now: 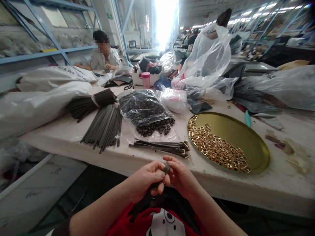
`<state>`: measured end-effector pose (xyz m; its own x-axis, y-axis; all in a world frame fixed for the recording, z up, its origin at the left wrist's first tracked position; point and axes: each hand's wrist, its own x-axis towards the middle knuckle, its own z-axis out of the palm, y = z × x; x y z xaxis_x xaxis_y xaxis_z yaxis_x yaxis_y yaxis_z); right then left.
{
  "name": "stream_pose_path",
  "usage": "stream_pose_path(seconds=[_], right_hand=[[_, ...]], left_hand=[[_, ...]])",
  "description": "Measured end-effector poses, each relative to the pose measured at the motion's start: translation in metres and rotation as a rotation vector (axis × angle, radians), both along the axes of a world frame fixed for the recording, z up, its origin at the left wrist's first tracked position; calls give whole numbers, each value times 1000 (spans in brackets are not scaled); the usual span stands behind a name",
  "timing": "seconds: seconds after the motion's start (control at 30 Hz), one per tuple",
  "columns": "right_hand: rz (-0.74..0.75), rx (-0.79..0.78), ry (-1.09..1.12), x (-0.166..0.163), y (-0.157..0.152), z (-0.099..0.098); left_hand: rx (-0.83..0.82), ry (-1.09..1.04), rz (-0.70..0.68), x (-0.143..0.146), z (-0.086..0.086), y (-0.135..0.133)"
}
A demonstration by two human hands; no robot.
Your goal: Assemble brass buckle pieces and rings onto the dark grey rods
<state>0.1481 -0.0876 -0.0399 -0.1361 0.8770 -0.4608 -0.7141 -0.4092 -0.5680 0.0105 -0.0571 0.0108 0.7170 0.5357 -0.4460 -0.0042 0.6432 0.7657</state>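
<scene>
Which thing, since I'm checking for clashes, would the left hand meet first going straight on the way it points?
Probably the right hand, close beside the left hand at the dark strip; any gap in depth is unclear.

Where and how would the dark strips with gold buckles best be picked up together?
Probably across the middle of the strips, from above and the near side. They lie roughly parallel, left to right, so a crosswise grip should gather them. The buckled ends point toward the tray, and the clear bag lies just behind.
</scene>
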Motion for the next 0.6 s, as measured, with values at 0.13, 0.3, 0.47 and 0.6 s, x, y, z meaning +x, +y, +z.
stream_pose_path(seconds=[0.13,0.3,0.47,0.6], right_hand=[[14,-61,62,-7,7,-3],[-241,139,-316,17,21,-1],[-507,215,-784,70,17,-3],[-432,130,-982,79,-3,-14]], left_hand=[[-10,-34,-3,1,-10,7],[61,128,-126,-14,-13,23],[331,452,-256,-68,-5,53],[504,614,-93,-112,8,77]])
